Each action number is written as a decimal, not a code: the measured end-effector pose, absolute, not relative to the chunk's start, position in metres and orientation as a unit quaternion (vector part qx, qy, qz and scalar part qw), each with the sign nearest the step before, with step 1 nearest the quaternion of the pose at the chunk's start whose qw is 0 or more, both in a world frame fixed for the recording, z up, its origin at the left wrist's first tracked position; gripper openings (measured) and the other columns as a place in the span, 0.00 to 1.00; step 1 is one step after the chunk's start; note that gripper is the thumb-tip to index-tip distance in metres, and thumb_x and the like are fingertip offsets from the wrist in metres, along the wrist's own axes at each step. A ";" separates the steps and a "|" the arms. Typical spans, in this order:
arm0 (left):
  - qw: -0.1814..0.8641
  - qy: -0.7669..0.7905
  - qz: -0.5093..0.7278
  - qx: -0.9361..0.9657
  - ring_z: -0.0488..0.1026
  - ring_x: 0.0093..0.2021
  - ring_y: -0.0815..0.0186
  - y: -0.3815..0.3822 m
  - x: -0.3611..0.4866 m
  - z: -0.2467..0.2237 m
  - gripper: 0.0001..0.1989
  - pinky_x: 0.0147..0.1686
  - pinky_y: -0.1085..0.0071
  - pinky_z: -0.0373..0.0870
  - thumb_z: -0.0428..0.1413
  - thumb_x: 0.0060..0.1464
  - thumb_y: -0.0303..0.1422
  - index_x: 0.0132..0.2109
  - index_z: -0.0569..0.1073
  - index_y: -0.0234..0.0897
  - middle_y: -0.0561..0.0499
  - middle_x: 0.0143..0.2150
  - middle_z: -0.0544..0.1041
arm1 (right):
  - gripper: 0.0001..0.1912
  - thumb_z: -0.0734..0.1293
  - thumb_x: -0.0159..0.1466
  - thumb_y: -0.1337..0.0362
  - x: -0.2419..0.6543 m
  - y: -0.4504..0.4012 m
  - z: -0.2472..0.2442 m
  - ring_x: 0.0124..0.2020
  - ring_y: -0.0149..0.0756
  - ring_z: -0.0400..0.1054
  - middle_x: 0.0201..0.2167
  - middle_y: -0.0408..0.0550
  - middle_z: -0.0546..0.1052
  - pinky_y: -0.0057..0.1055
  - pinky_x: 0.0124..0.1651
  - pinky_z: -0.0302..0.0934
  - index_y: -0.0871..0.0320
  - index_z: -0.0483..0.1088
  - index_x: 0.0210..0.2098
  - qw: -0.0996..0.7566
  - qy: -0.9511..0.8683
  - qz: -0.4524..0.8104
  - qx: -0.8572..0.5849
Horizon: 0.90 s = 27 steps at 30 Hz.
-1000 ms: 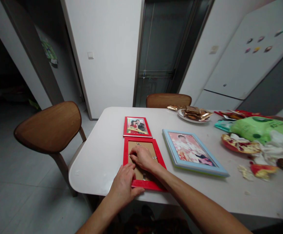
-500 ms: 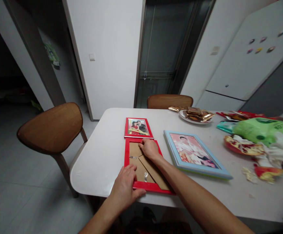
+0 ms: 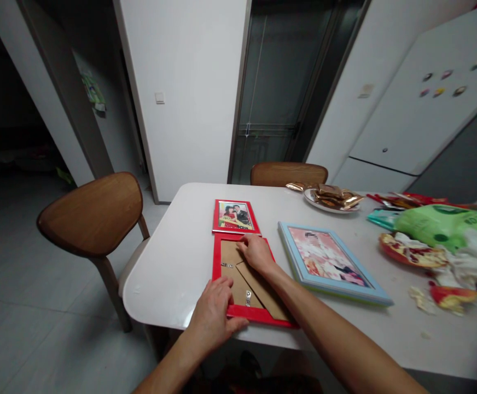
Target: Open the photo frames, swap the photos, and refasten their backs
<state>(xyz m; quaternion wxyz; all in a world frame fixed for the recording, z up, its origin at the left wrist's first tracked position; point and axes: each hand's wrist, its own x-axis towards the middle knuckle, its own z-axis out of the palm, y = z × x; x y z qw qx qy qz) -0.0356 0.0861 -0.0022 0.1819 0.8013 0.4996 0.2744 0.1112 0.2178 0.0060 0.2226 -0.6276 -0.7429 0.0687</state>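
Moved since the first frame, the right hand (image 3: 257, 251) has been shifted from the left clip to the upper edge of the backing board (image 3: 232, 282), and a slanting strut (image 3: 266, 290) has been uncovered. Its fingers are curled nearly together; whether anything is pinched cannot be told. At the lower left corner, the left hand (image 3: 211, 309) is held half open, fingers laid on the side bar, thumb parted at the bottom edge.

Both are rested on a red frame (image 3: 217, 254), laid face down at the near edge of the white table (image 3: 168, 251). Its bars are glossy, its board plain brown; metal pieces can be seen at the left (image 3: 224, 265) and the bottom (image 3: 248, 296).

On the green pack (image 3: 435, 224), a two-digit number is printed, perhaps 60, too blurred to be certain.

Two red frames are counted, the smaller framed photo (image 3: 235, 214) being set face up just beyond, with two people shown. One light-blue frame (image 3: 332, 260) is placed to the right. One plate (image 3: 324, 209) is heaped with shiny wrapped packets (image 3: 332, 194). Two brown chairs (image 3: 94, 213) and six magnets (image 3: 438, 92), grouped high on the fridge (image 3: 419, 126), can be seen.
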 end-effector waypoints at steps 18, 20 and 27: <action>0.183 0.482 0.300 0.803 0.59 0.54 0.55 0.086 -0.036 0.001 0.14 0.52 0.56 0.57 0.61 0.38 0.34 0.31 0.65 0.36 0.41 0.51 0.66 | 0.14 0.60 0.56 0.67 0.105 0.164 0.011 0.41 0.35 0.63 0.39 0.53 0.71 0.32 0.45 0.55 0.60 0.70 0.40 0.312 -0.822 0.118 -0.461; 0.194 0.474 0.325 0.795 0.61 0.52 0.57 0.087 -0.040 0.004 0.12 0.51 0.57 0.58 0.59 0.40 0.35 0.31 0.65 0.36 0.42 0.49 0.67 | 0.17 0.60 0.55 0.64 0.123 0.159 0.016 0.44 0.37 0.62 0.42 0.53 0.70 0.35 0.48 0.54 0.60 0.67 0.44 0.388 -0.764 0.146 -0.494; 0.285 0.480 0.457 0.692 0.64 0.48 0.57 0.083 -0.038 0.022 0.11 0.46 0.59 0.60 0.54 0.46 0.39 0.29 0.62 0.38 0.44 0.46 0.68 | 0.20 0.58 0.55 0.54 0.158 0.137 0.024 0.38 0.37 0.67 0.40 0.52 0.72 0.33 0.39 0.61 0.59 0.66 0.42 0.598 -0.436 0.429 -0.519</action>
